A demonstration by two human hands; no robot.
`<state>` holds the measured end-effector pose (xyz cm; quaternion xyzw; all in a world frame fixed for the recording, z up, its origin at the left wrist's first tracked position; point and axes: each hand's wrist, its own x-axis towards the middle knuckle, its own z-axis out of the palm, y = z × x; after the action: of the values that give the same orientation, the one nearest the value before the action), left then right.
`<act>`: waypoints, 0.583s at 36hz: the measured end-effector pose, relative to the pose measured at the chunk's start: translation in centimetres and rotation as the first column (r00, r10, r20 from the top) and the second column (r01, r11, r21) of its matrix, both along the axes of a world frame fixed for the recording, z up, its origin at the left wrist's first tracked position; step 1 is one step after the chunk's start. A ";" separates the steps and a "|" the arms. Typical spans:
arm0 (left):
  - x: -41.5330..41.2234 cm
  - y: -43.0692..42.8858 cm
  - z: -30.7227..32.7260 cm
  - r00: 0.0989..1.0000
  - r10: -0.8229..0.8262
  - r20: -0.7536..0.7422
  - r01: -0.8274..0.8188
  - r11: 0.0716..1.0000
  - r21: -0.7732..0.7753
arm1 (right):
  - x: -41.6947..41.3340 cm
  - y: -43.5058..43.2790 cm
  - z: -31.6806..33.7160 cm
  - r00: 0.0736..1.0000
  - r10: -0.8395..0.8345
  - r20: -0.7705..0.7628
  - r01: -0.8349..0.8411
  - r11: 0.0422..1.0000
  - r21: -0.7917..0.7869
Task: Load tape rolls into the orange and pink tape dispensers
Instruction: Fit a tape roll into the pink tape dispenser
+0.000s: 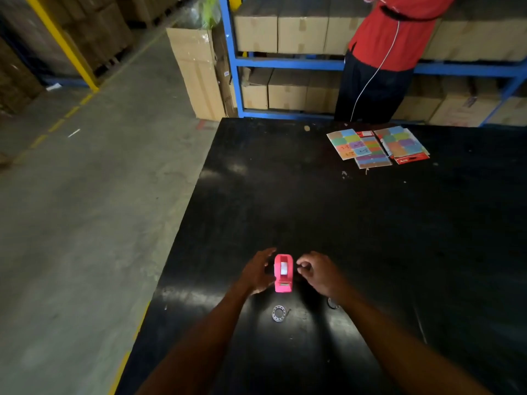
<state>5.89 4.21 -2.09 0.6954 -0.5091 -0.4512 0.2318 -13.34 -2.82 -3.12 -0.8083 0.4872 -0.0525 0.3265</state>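
Note:
A pink tape dispenser (pixel 283 273) stands on the black table (pixel 370 223) with a whitish tape roll (pixel 284 267) seated in its slot. My left hand (pixel 258 273) is just left of it, fingers spread, palm toward its side. Just right of it, my right hand (pixel 318 272) hovers with fingers loosely curled and nothing in them. A small clear tape roll (pixel 279 313) lies flat on the table nearer to me. Another ring-shaped piece (pixel 332 303) peeks out from under my right forearm. No orange dispenser is in view.
Packs of coloured sticky notes (pixel 376 146) lie at the table's far side. A person in a red shirt (pixel 393 32) stands behind the table at blue shelving (pixel 236 61) stacked with cartons. The table's left edge drops to a concrete floor (pixel 85 209).

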 end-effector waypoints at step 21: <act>0.8 -1.7 -5.0 0.984 -0.163 0.076 0.165 0.986 -0.020 | 5.5 -0.1 -3.5 0.974 0.058 -0.221 -0.067 0.997 -0.032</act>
<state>6.68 2.49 -7.08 0.6642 -0.5787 -0.4361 0.1839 -7.86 -2.94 -6.59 -0.8303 0.4936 0.0380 0.2561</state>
